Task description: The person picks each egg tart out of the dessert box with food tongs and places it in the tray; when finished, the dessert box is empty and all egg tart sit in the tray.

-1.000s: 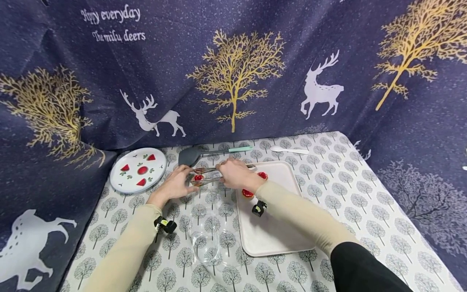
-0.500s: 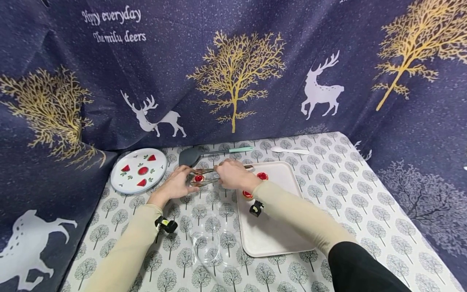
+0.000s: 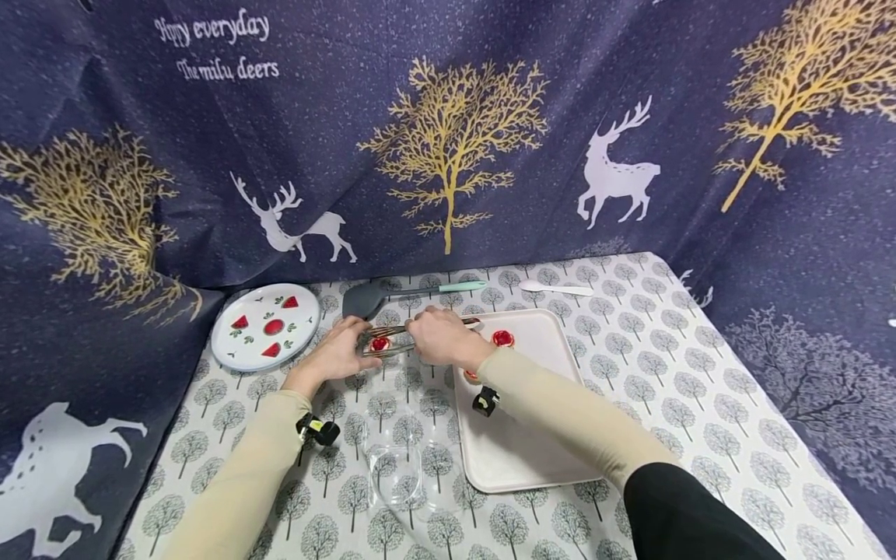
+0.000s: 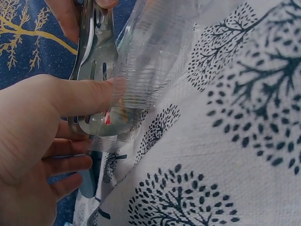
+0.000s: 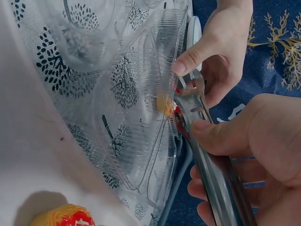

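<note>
My right hand [image 3: 441, 336] grips metal tongs [image 5: 207, 165] by their arms, thumb on one side and fingers on the other. The slotted tong heads reach over the far end of a clear plastic hinged container [image 5: 150, 84], one on each side of a small tart [image 3: 380, 344] with red topping. My left hand [image 3: 334, 351] holds that end of the container at its ridged wall, thumb inside and fingers outside. In the right wrist view the tart shows yellow through the plastic, partly hidden by the tongs.
A cream tray [image 3: 525, 443] at right bears two more red-topped tarts, one at its far side [image 3: 502, 338], the other partly behind my right forearm. A watermelon-patterned plate [image 3: 245, 303] stands at back left. A grey spatula [image 3: 364, 299] and a white spoon [image 3: 560, 288] lie along the back.
My right hand has shifted slightly left with the tongs, bringing their heads further over the container's far end. My left hand stays in place.
</note>
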A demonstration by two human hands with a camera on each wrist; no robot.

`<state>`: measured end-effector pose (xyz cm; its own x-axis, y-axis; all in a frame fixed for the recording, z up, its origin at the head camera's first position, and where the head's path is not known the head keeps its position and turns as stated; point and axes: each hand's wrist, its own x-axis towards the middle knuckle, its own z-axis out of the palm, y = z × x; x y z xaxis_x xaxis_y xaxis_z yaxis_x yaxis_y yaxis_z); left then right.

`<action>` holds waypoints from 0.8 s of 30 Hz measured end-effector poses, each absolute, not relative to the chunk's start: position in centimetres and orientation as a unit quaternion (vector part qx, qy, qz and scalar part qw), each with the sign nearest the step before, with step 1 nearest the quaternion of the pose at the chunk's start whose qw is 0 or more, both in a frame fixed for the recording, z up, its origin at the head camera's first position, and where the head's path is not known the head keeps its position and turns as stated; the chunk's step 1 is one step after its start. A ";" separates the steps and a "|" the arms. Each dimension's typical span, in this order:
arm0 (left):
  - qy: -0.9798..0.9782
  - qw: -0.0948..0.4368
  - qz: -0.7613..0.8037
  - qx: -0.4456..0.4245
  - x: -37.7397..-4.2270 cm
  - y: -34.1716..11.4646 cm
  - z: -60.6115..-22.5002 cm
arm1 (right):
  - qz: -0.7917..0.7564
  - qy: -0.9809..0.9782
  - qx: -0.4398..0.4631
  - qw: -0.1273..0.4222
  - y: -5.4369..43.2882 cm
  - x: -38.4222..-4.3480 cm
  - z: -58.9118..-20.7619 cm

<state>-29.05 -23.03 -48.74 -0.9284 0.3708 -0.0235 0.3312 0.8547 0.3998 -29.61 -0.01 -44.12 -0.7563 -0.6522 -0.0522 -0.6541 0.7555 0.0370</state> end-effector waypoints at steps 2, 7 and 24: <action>0.962 0.051 0.199 0.181 -29.0 -23.0 -48.7 | 0.030 0.936 -0.350 0.017 -0.1 -29.6 -44.0; 0.961 0.055 0.201 0.179 -29.2 -23.0 -48.6 | 0.028 0.938 -0.343 0.032 -0.3 -29.6 -43.8; 0.960 0.053 0.202 0.185 -29.1 -22.9 -48.4 | 0.031 0.940 -0.339 -0.003 0.0 -29.6 -44.3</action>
<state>-29.11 -22.91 -48.43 -0.9258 0.3771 -0.0277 0.3341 0.8500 0.4074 -29.56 0.02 -44.27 -0.7699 -0.6380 -0.0143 -0.6376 0.7680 0.0599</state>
